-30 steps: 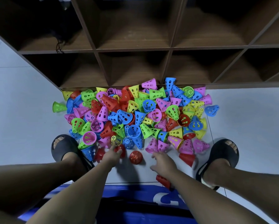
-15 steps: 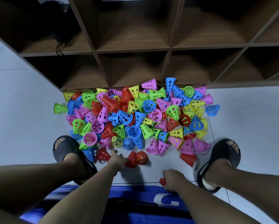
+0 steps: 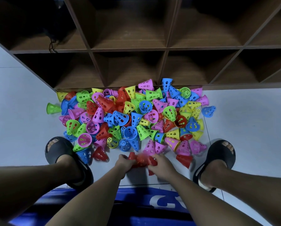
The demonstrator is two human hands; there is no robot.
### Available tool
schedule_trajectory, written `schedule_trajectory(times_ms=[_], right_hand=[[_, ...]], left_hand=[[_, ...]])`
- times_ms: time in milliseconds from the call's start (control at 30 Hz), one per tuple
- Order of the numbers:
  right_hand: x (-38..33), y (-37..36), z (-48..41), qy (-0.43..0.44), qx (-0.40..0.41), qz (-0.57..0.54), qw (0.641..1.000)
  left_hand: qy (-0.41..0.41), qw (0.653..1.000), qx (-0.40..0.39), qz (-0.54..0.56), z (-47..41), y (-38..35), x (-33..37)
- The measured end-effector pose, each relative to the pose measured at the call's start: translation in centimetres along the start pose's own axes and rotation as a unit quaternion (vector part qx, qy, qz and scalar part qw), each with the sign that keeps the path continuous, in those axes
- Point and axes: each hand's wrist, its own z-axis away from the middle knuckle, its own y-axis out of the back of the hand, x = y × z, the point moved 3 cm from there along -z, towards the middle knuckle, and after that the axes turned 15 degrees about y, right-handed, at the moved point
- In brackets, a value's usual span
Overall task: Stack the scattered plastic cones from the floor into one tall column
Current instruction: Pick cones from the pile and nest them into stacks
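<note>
Both hands meet low in the view, just above the pale grey tiled floor (image 3: pixel 22 128), and between them they hold a short cluster of red perforated plastic cones (image 3: pixel 142 160), blurred so that their number and how far they nest together cannot be told. The left hand (image 3: pixel 124 162) has its fingers curled round the left end of the cluster, and the right hand (image 3: pixel 161 165) grasps the right end, with a scrap of red showing beneath its palm. Just beyond the hands lies the heap of loose perforated plastic cones (image 3: pixel 130 115) in blue, green, yellow, pink and red, tumbled on their sides and over one another against the foot of a dark brown wooden cubby shelf unit (image 3: pixel 128 49). One lone green cone (image 3: pixel 52 108) lies apart at the heap's left edge and one lone blue cone (image 3: pixel 208 110) at its right. A single red cone (image 3: pixel 100 154) lies on its side near the left hand, and another red cone (image 3: pixel 184 159) lies near the right hand. The person's feet, in a left black slide sandal (image 3: pixel 61 154) and a right black slide sandal (image 3: pixel 218 159), are planted at either side of the heap's near edge. Blue cloth with white lettering (image 3: pixel 152 204) fills the bottom of the view between the forearms.
</note>
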Motion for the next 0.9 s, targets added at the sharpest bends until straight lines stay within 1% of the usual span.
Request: schedule_trajectory(times_ms=[100,200,300,367,500,567,667,767,833,900], right_hand=[[-0.1,0.5,-0.4,0.000,0.030,-0.007,1.000],[-0.1,1.2,-0.7,0.003,0.076,0.012,0.997],[-0.1,1.8,-1.0,0.005,0.127,0.010,0.992],[-0.2,2.3,-1.1,-0.005,0.165,0.006,0.986],[-0.6,3.4,-0.4,-0.018,0.220,0.000,0.975],[-1.1,4.0,0.1,-0.018,0.244,-0.001,0.970],[-1.9,4.3,0.6,-0.018,0.271,0.004,0.962],[-3.3,4.0,0.8,0.002,0.262,0.013,0.965],[-4.2,3.3,0.6,0.020,0.234,0.022,0.972],[-4.6,2.4,0.3,0.031,0.200,0.032,0.979]], left_hand=[[-0.032,0.999,0.001,-0.009,0.5,0.6,0.5],[-0.085,0.996,-0.008,0.032,1.4,1.2,1.0],[-0.152,0.985,-0.002,0.080,2.8,1.6,1.5],[-0.198,0.977,0.013,0.081,3.8,1.5,2.1],[-0.277,0.959,0.050,-0.020,5.5,0.1,2.8],[-0.301,0.948,0.069,-0.077,5.8,-0.9,2.8],[-0.316,0.931,0.104,-0.152,5.5,-1.8,2.3],[-0.310,0.923,0.097,-0.204,5.2,-2.3,1.8],[-0.305,0.927,0.083,-0.202,5.2,-2.2,1.7],[-0.302,0.931,0.086,-0.185,5.1,-1.4,1.7]])
